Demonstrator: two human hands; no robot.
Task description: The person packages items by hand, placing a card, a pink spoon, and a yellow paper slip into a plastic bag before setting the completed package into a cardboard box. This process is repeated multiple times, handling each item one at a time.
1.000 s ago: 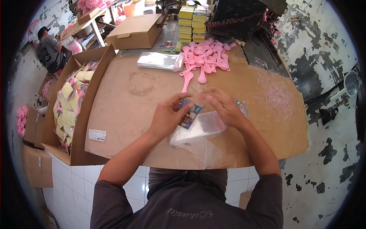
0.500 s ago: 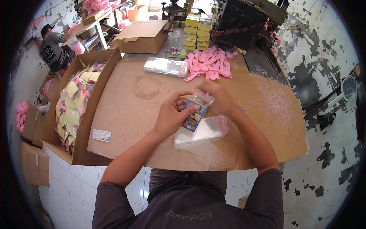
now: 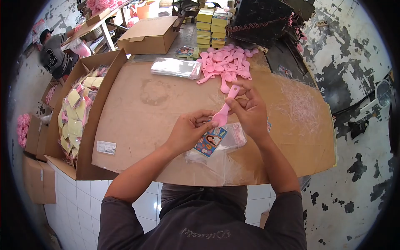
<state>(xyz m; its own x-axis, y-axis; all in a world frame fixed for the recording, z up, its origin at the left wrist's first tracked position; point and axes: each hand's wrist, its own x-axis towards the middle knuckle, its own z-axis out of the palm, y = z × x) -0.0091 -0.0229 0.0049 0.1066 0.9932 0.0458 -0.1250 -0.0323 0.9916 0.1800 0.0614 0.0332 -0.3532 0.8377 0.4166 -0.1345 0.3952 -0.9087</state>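
My left hand (image 3: 186,132) is closed on a small printed card (image 3: 209,142) with a blue border and pictures. Its thumb and fingertips are at the card's upper edge, right by the bowl of a pink plastic spoon (image 3: 225,111). My right hand (image 3: 250,111) pinches that spoon by the handle, with the bowl pointing down toward the left fingertips. Clear plastic bags (image 3: 234,141) lie on the cardboard sheet below, partly covered by the card. Beyond my hands is a pile of pink spoons (image 3: 221,64).
Left of the cardboard-covered table (image 3: 133,125) stands an open carton (image 3: 85,162) of filled packets. A stack of clear bags (image 3: 175,68), a closed box (image 3: 148,35) and card stacks (image 3: 211,27) are at the back. Plastic scraps (image 3: 300,106) lie right. Another person (image 3: 56,54) is at far left.
My right hand now holds a pink spoon at the card's upper edge. The card has shifted slightly down and left, and the clear bag top seen above it no longer shows there.
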